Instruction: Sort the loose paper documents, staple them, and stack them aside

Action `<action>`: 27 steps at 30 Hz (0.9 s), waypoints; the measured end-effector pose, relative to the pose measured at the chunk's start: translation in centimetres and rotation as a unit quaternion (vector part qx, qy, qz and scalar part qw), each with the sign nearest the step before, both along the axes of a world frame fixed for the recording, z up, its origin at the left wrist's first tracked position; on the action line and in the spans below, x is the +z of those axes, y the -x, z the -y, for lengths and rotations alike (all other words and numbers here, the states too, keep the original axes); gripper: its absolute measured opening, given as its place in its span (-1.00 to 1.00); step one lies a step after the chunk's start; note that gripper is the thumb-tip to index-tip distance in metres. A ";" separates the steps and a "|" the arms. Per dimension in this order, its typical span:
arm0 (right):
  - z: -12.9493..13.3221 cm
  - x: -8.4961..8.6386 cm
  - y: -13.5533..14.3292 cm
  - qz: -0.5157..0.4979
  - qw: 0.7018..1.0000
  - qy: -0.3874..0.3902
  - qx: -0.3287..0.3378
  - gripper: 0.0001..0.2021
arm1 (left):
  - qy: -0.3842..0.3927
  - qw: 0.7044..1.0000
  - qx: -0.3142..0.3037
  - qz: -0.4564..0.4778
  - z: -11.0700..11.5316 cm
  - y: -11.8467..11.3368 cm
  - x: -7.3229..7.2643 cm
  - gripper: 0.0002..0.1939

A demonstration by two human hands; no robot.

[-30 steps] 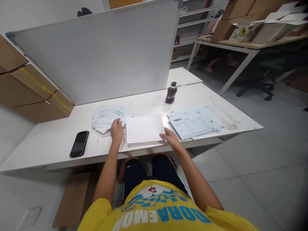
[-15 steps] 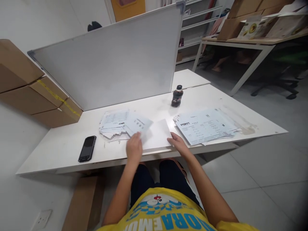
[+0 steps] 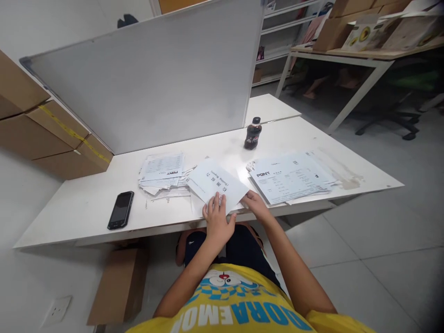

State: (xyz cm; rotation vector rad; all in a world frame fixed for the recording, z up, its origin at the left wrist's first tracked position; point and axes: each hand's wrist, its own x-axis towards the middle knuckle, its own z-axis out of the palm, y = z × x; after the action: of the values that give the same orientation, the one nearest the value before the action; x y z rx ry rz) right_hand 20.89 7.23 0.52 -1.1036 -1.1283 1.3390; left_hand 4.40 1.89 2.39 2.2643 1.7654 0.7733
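A printed sheet of paper (image 3: 210, 178) headed "Testing Report" lies slanted near the desk's front edge, over another white sheet. My left hand (image 3: 218, 217) rests on its lower part with the fingers spread, thumb apart. At the sheet's right corner, my right hand (image 3: 255, 204) pinches paper between thumb and fingers; the fingertips are partly hidden beneath it. Left of the sheet is an uneven stack of printed papers (image 3: 162, 172). Another stack of printed forms (image 3: 289, 180) fans out just beyond my right hand.
A black phone (image 3: 120, 210) lies on the white desk (image 3: 83, 208) at left. A dark drink bottle (image 3: 252, 135) stands behind the papers. A whiteboard (image 3: 156, 78) leans along the back, beside cardboard boxes (image 3: 58, 138). One carton (image 3: 118, 286) sits under the desk.
My left hand has moved right, bringing the printed sheet from beside the left stack onto the white sheet; its fingers have spread out on it. My right hand stays at the sheet's right edge.
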 end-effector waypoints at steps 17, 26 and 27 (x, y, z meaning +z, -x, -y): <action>0.7 0.6 -0.9 0.003 0.999 0.013 0.052 -0.60 | -0.050 0.996 0.068 0.001 -4.2 3.2 -0.4 -0.36; 0.6 0.5 -0.6 0.004 0.999 0.001 0.040 -0.47 | -0.047 0.994 0.097 0.031 -4.9 1.4 0.0 -0.15; 0.5 0.1 -0.6 0.006 1.000 -0.001 0.028 -0.47 | -0.049 0.992 0.106 0.045 -5.0 1.6 0.2 -0.15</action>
State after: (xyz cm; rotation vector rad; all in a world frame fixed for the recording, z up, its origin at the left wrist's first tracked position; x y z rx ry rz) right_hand 21.50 6.68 0.63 -1.0883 -1.1766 1.3755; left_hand 2.82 6.92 2.62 2.0855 1.9873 1.0051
